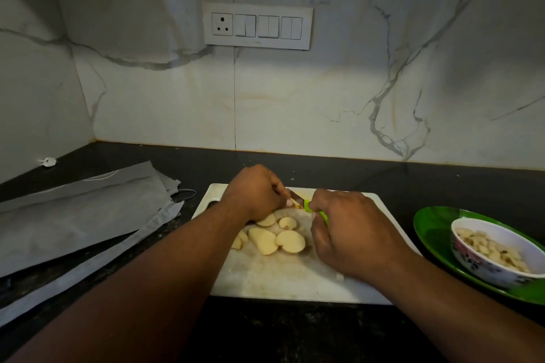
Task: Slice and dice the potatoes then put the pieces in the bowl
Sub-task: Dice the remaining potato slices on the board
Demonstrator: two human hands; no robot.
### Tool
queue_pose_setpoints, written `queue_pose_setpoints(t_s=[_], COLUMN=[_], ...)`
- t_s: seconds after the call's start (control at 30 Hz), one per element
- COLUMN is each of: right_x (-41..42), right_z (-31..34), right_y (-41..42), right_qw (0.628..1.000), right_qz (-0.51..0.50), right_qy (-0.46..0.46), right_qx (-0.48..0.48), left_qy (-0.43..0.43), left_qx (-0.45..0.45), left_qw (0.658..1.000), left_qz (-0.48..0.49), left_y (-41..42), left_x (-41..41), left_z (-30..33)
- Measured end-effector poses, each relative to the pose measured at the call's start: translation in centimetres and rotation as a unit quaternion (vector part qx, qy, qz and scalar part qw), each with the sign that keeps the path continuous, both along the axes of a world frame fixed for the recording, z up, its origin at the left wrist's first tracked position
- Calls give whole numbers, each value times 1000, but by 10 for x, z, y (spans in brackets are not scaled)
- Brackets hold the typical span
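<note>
Lying sliced on the white cutting board (283,277), potato slices (275,237) await dicing, with one piece pinned under the curled fingers of the left hand (255,191) and the right hand (351,233) clasping the green-handled knife (308,206). Roughly midway by the look of it: diced pieces already fill the bowl (498,256) on the green plate (433,233), far right on the desk (295,330). No readable writing anywhere, switch panel (257,26) included.

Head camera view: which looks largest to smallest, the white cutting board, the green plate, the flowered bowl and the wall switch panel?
1. White cutting board
2. Green plate, partly cut off
3. Wall switch panel and flowered bowl: look alike, and the panel is farther away, so unranked.
</note>
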State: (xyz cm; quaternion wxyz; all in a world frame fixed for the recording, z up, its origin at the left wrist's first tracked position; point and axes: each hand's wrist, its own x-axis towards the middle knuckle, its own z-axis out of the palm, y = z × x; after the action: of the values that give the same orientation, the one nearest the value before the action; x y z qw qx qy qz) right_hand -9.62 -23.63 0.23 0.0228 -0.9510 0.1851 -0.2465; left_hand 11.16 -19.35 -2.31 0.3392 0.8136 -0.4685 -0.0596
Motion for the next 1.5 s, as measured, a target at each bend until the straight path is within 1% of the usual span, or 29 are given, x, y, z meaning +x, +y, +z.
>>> queue_pose_setpoints(t_s=[0.17,0.2,0.3,0.37,0.5,0.63,0.87,1.17,1.3,1.4,1.43,1.5], right_x=[-24,-28,-30,-23,-4,1,3,-8,-22,-35,-38,-41], right_z=[11,13,15,13,4,-1,-5,-5,0,12,16,21], right_y=[11,12,9,4,-9,-10,-10,-7,-3,-1,-3,-11], right_qw=[999,999,998,997,999,1000,1000,999,1000,1000,999,993], right_qz=[13,14,8,0,-11,1,-4,-12,11,22,19,7], right_qy=[17,10,-53,-67,-46,-16,1,23,22,-10,-35,-115], right_qx=[-32,-40,-34,-28,-23,-3,21,22,13,-15,-10,20], left_qy=[13,13,15,16,15,4,-26,-44,-44,-43,-45,-64], left_qx=[12,13,6,5,5,-1,7,38,48,45,46,53], left_qw=[1000,1000,1000,1000,1000,1000,1000,998,998,998,998,996], left_qz=[-2,-3,-9,-14,-16,-24,-15,12,16,14,12,14], left_y=[-1,-1,1,2,2,2,-1,-5,-4,-2,-1,1], left_x=[0,0,2,1,2,2,-3,-9,-9,-10,-11,-13], left_z=[2,2,2,2,2,-1,0,3,3,3,4,6])
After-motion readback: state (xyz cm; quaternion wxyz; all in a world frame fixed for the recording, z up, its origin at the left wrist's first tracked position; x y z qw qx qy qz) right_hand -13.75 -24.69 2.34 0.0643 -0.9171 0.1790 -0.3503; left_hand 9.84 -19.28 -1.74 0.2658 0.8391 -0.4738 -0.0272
